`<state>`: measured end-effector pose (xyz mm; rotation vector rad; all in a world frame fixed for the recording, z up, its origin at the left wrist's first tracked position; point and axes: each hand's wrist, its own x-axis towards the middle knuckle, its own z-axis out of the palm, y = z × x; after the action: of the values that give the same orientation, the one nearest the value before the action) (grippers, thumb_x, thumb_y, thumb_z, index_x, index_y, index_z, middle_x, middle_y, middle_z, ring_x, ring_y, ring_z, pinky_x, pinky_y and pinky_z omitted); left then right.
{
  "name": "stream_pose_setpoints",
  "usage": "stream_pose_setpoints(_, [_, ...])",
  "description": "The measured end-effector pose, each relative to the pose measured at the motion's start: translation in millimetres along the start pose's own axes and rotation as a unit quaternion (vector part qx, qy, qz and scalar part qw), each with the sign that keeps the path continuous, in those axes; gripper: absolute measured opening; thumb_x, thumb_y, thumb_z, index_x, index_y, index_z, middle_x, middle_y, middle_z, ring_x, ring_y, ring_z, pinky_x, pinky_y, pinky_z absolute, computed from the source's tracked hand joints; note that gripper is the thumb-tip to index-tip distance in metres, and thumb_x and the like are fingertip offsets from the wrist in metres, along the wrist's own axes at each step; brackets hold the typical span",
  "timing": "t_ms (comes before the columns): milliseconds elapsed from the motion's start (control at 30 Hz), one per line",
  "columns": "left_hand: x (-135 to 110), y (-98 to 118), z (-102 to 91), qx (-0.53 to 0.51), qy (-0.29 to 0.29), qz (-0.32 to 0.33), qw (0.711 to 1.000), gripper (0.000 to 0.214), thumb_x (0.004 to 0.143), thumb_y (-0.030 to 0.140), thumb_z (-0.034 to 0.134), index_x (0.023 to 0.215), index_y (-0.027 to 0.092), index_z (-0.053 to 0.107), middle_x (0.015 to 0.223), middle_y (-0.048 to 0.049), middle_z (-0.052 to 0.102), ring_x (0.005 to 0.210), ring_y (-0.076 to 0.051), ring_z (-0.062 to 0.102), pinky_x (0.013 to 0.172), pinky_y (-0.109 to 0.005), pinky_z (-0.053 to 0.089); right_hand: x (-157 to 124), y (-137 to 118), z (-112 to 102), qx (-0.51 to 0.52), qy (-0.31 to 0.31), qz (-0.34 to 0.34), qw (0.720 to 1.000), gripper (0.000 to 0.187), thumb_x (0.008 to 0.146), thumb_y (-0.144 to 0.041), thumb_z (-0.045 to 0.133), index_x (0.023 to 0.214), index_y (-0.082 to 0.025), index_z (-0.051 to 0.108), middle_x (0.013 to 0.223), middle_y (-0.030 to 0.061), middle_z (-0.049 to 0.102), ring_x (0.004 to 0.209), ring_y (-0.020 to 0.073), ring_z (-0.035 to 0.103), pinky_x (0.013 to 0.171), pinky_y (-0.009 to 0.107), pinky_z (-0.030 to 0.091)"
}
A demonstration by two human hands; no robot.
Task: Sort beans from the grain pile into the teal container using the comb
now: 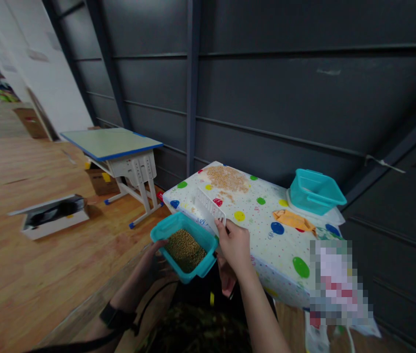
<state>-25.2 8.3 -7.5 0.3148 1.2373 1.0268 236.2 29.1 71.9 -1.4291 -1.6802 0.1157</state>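
My left hand (155,247) grips the near-left side of a teal plastic tub (176,225) filled with tan beans (185,250), held just off the table's near corner. My right hand (235,243) pinches a white slotted plastic scraper (210,205), which lies tilted across the edge of the table, close to the tub's rim. A heap of loose tan beans (227,178) lies on the far part of the table. The table (267,235) wears a white cloth with coloured dots.
A second teal tub (315,191) stands on a white tray at the table's far right. An orange cloth (293,219) lies beside it. A blue-edged desk (112,143) and an open white box (52,215) stand on the wooden floor at left. Dark grey wall behind.
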Motion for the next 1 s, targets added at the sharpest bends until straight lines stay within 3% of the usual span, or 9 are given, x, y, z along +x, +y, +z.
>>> stream_pose_setpoints(233, [-1, 2, 2.9, 0.042, 0.019, 0.011, 0.999, 0.040, 0.093, 0.044, 0.074, 0.125, 0.022, 0.064, 0.080, -0.0058, 0.073, 0.069, -0.027, 0.074, 0.061, -0.038, 0.063, -11, -1, -5, 0.046, -0.029, -0.021, 0.998, 0.061, 0.112, -0.056, 0.049, 0.063, -0.023, 0.063, 0.057, 0.0034, 0.067, 0.052, 0.0149, 0.055, 0.058, 0.027, 0.036])
stream_pose_setpoints(333, [0, 1, 2.4, 0.031, 0.017, 0.006, 0.999, 0.037, 0.092, 0.043, 0.075, 0.120, 0.022, 0.065, 0.079, -0.0058, 0.073, 0.067, -0.026, 0.073, 0.059, -0.038, 0.061, -21, -2, -13, 0.057, -0.006, -0.023, 0.998, 0.060, 0.112, -0.055, 0.051, 0.063, -0.022, 0.064, 0.056, 0.0023, 0.066, 0.051, 0.0145, 0.055, 0.058, 0.026, 0.037])
stream_pose_setpoints(467, [3, -1, -1.1, 0.033, 0.020, 0.014, 0.999, 0.045, 0.091, 0.044, 0.077, 0.130, 0.025, 0.064, 0.079, -0.0048, 0.073, 0.068, -0.029, 0.075, 0.061, -0.041, 0.064, -21, 8, -25, 0.039, 0.045, 0.006, 0.998, 0.062, 0.110, -0.059, 0.052, 0.066, -0.021, 0.070, 0.057, 0.0032, 0.068, 0.051, 0.0147, 0.055, 0.057, 0.026, 0.037])
stream_pose_setpoints(700, [11, -8, -0.3, 0.036, 0.015, -0.004, 0.999, 0.063, 0.089, 0.046, 0.080, 0.145, 0.026, 0.059, 0.097, -0.0089, 0.077, 0.076, -0.031, 0.079, 0.069, -0.043, 0.066, 18, 52, -41, -0.067, 0.070, 0.065, 0.993, 0.063, 0.107, -0.064, 0.048, 0.075, -0.019, 0.079, 0.072, 0.0141, 0.079, 0.058, 0.0216, 0.063, 0.061, 0.031, 0.035])
stream_pose_setpoints(900, [10, -14, 5.3, 0.040, 0.008, -0.036, 0.999, 0.072, 0.087, 0.044, 0.082, 0.151, 0.025, 0.054, 0.093, -0.0092, 0.074, 0.088, -0.037, 0.081, 0.084, -0.050, 0.067, 61, 61, -42, -0.091, 0.051, 0.082, 0.991, 0.053, 0.104, -0.054, 0.056, 0.065, -0.021, 0.070, 0.067, 0.0106, 0.073, 0.060, 0.0208, 0.060, 0.064, 0.032, 0.034])
stream_pose_setpoints(1000, [6, -15, 7.6, 0.043, -0.004, -0.042, 0.998, 0.071, 0.088, 0.045, 0.081, 0.150, 0.025, 0.054, 0.086, -0.0065, 0.073, 0.082, -0.036, 0.080, 0.084, -0.053, 0.066, 71, 61, -35, -0.052, 0.031, 0.075, 0.995, 0.053, 0.099, -0.057, 0.059, 0.059, -0.023, 0.061, 0.061, 0.0074, 0.068, 0.058, 0.0188, 0.055, 0.063, 0.032, 0.033])
